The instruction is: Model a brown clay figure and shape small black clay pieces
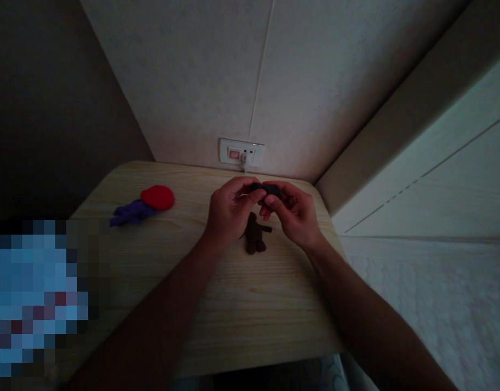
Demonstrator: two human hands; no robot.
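Note:
Above the far part of the wooden table, my left hand (229, 209) and my right hand (297, 213) meet around a small black lump of modelling clay (274, 189). Thumbs and fingers of both hands pinch it from either side, and the fingers cover part of it. Just below them lies a small dark brown clay figure (254, 237) with a rounded body, one arm stretched out to the right and two stubby legs. My left hand hides some of its left side.
On the table (233, 304), to the left, a red rounded piece (158, 197) lies against a lumpy purple piece (132, 212). A wall socket (241, 153) with a plug sits behind the table's back edge. A pale panelled surface (429, 184) stands at the right. The lower left is pixelated.

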